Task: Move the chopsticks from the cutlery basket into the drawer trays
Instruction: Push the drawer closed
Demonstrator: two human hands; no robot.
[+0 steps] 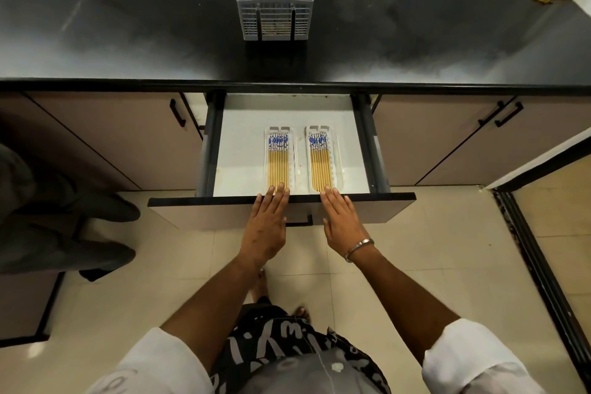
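Both hands lie flat, fingers straight and together, holding nothing: the left hand (267,224) and right hand (343,224) rest across the dark front edge of the open white drawer (236,137), fingertips at the near ends of the two clear plastic trays (339,153). The yellow chopsticks with blue-patterned tops (279,163) lie there in rows. Pushing too hard could jolt the rows crooked or pinch fingertips under the black countertop (128,41). Beyond, the grey mesh cutlery basket with purple handle (274,9) stands well apart and looks empty.

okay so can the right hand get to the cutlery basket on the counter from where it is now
Probably yes. The right hand lies flat and empty over the open drawer's front edge, and nothing stands on the black counter between it and the cutlery basket, though the basket sits far back by the wall.
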